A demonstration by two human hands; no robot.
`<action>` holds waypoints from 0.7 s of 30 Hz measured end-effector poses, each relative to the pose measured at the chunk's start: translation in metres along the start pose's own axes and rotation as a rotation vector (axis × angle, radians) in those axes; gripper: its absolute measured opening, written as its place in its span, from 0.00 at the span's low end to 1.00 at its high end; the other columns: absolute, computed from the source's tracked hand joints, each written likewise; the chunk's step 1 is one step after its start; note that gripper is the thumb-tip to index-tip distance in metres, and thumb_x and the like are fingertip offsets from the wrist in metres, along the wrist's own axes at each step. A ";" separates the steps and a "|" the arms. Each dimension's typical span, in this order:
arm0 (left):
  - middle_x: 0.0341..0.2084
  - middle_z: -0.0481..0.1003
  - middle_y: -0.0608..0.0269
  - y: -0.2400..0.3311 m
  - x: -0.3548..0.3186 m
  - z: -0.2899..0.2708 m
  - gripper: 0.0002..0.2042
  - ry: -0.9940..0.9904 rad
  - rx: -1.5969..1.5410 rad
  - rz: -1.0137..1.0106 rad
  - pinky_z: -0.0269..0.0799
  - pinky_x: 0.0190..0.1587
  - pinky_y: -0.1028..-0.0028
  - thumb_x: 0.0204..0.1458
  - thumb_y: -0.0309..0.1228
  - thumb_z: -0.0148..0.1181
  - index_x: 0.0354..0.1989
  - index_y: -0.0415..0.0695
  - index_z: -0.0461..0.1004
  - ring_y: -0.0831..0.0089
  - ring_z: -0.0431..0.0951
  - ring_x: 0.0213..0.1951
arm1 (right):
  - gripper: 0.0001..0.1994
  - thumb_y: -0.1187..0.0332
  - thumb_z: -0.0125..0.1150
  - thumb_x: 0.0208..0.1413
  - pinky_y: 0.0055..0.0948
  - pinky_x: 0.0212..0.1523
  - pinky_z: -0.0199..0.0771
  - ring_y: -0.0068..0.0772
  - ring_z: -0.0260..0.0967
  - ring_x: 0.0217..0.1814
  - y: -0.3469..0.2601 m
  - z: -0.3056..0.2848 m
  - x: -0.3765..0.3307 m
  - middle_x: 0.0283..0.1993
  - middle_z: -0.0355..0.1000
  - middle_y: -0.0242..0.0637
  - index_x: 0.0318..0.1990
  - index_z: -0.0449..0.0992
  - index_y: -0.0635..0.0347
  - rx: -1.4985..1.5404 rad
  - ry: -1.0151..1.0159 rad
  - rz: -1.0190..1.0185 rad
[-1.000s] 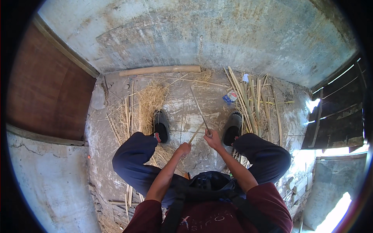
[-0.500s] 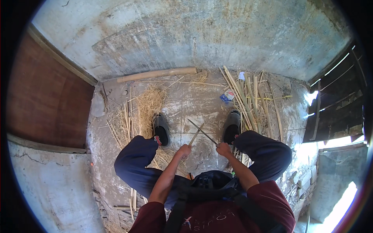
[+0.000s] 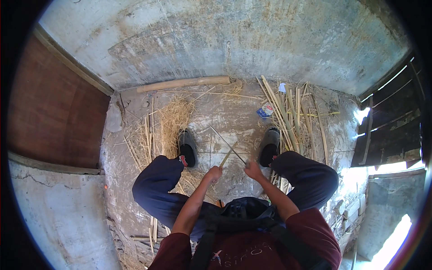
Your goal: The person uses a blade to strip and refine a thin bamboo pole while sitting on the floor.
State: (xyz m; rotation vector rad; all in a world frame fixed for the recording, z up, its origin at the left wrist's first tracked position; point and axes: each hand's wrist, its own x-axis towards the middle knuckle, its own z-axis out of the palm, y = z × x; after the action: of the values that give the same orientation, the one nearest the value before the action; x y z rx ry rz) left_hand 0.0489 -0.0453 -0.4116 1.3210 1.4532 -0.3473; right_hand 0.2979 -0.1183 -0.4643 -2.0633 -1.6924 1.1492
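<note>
While the left hand (image 3: 213, 173) keeps its grip clamped on a short bamboo stick (image 3: 226, 157), the right hand (image 3: 253, 170) stays closed on a long thin strip (image 3: 227, 144) that now slants up and to the left, lower than a second ago, when it rose almost upright. Both pieces cross between the knees, above the concrete floor (image 3: 234, 121). Beyond lie the two dark shoes (image 3: 187, 146), a heap of dry fibre (image 3: 173, 118), loose bamboo slats (image 3: 288, 112) and a thick pole (image 3: 184, 83) along the wall.
</note>
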 end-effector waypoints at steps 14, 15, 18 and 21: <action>0.11 0.70 0.49 -0.034 0.012 0.008 0.28 0.017 -0.138 0.041 0.66 0.15 0.61 0.62 0.46 0.39 0.25 0.29 0.73 0.60 0.72 0.12 | 0.16 0.62 0.55 0.42 0.48 0.49 0.73 0.58 0.73 0.46 0.016 0.009 -0.007 0.40 0.75 0.54 0.40 0.81 0.52 -0.148 -0.076 0.159; 0.11 0.70 0.49 -0.031 0.008 0.009 0.29 0.018 -0.113 0.026 0.66 0.15 0.61 0.62 0.46 0.39 0.25 0.30 0.73 0.60 0.72 0.11 | 0.16 0.62 0.55 0.42 0.48 0.49 0.73 0.58 0.73 0.46 0.010 0.008 -0.010 0.40 0.75 0.54 0.40 0.80 0.55 -0.169 -0.053 0.210; 0.12 0.71 0.47 -0.014 0.001 0.003 0.29 0.044 -0.047 0.017 0.67 0.16 0.60 0.62 0.46 0.39 0.25 0.30 0.73 0.58 0.73 0.13 | 0.16 0.63 0.56 0.42 0.48 0.49 0.73 0.57 0.74 0.45 0.010 0.003 -0.008 0.40 0.75 0.56 0.39 0.80 0.61 -0.181 0.020 0.282; 0.18 0.74 0.40 -0.009 -0.005 -0.015 0.28 0.185 0.033 0.120 0.72 0.25 0.55 0.62 0.45 0.40 0.27 0.30 0.75 0.49 0.76 0.20 | 0.17 0.64 0.57 0.42 0.48 0.49 0.73 0.57 0.74 0.45 -0.003 0.000 0.003 0.39 0.74 0.59 0.37 0.79 0.66 -0.074 0.061 0.208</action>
State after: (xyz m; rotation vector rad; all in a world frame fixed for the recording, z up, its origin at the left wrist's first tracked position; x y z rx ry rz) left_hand 0.0324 -0.0391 -0.4062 1.4912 1.5173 -0.1742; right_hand 0.2957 -0.1150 -0.4636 -2.3406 -1.5436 1.0836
